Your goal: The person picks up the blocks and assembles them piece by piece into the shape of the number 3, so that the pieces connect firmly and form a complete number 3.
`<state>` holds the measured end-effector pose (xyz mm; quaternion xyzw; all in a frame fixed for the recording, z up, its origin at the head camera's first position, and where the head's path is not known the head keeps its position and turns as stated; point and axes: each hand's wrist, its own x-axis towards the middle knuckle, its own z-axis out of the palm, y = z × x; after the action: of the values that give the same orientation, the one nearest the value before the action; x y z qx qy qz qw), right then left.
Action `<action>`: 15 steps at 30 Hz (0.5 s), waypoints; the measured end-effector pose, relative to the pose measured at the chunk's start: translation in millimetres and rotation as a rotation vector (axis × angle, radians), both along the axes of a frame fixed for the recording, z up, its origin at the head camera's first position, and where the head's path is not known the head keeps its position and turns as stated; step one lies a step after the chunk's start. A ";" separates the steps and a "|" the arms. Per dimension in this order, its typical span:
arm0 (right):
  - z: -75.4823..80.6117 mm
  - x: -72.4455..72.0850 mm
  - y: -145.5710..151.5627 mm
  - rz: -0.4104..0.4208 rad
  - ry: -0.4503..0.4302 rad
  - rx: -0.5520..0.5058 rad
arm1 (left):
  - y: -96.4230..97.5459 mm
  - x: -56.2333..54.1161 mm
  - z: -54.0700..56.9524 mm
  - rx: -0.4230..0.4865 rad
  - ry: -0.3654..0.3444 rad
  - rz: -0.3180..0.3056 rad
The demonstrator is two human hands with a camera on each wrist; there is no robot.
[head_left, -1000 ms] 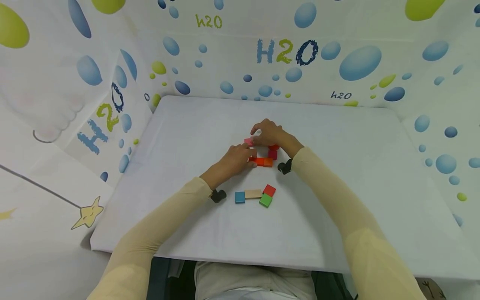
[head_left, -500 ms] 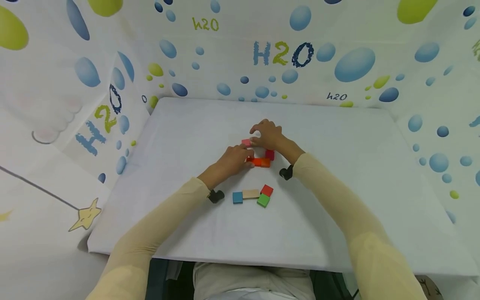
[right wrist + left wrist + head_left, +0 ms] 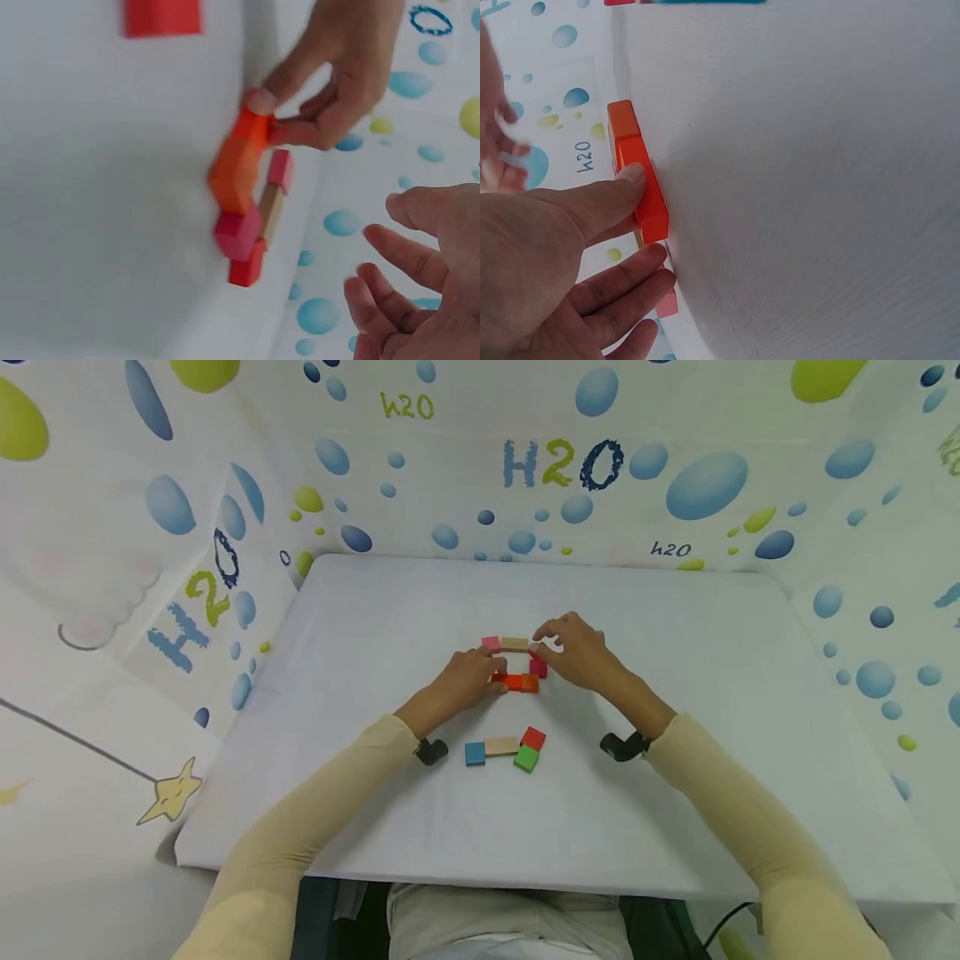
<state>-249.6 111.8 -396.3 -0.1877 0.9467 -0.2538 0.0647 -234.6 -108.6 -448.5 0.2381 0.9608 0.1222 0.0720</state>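
My left hand (image 3: 467, 679) pinches a long red-orange block (image 3: 645, 187), thumb on its near face and a finger behind. An orange block (image 3: 529, 683) meets its right end. Behind that, a crimson block (image 3: 537, 669) leads to a red block (image 3: 246, 270), which my right fingers mostly cover in the head view. A plain wooden block (image 3: 514, 645) and a pink block (image 3: 490, 644) form the back row. My right hand (image 3: 576, 652) hovers by the back right corner with fingers spread and holding nothing; in the right wrist view it is apart from the blocks.
Closer to me on the white table (image 3: 675, 827) lie a blue block (image 3: 475, 754), another wooden block (image 3: 501, 746), a red block (image 3: 533, 738) and a green block (image 3: 527, 758). A patterned cloth wall (image 3: 450, 468) stands behind the table.
My right hand has drawn back to the right from the back row, uncovering the wooden block between the pink and red ones. My left hand stays at the red-orange block.
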 end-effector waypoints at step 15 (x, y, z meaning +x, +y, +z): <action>-26.1 84.3 6.3 0.148 -0.181 0.241 | 1.4 0.3 4.1 -0.011 -0.013 0.001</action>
<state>-165.3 118.1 -422.4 -0.2241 0.9442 -0.1490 0.1900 -234.4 -107.2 -444.4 0.2362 0.9612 0.1186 0.0794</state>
